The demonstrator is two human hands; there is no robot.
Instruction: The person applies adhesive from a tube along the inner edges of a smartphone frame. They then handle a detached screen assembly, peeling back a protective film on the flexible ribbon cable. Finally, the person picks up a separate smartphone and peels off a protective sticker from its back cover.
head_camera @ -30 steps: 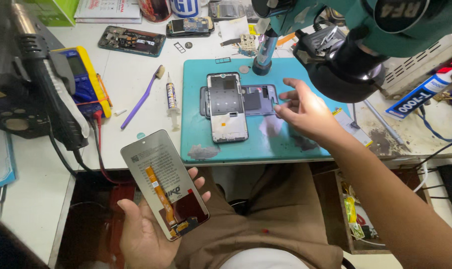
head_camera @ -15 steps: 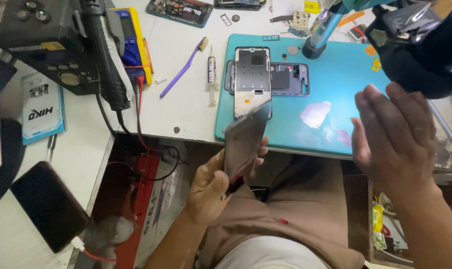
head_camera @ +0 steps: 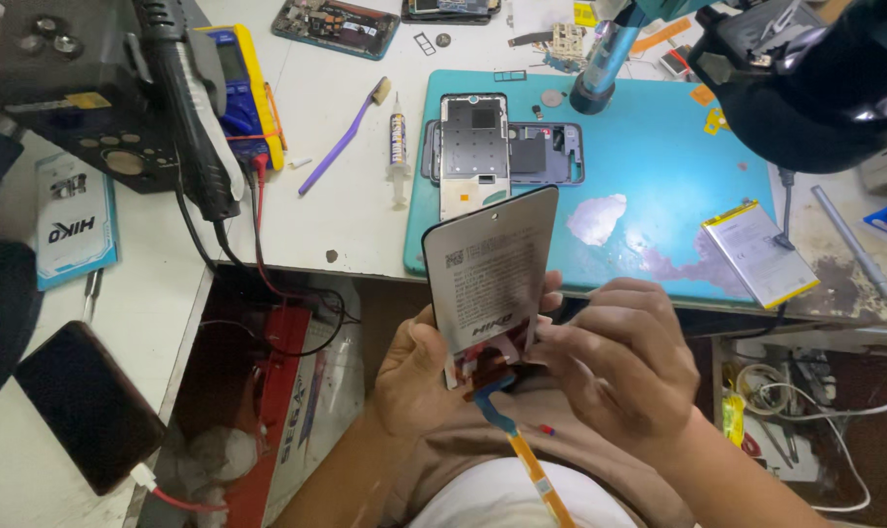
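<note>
teal work mat on the white bench, stripped phone frame lying at its left part, flat battery near its right edge. replacement screen panel held upright over the lap, just before the mat. left hand wrapped round its lower edge from behind, right hand pinching at the bottom by the orange flex ribbon. best handled by the edges only, ribbon kept loose, never creased.
</note>
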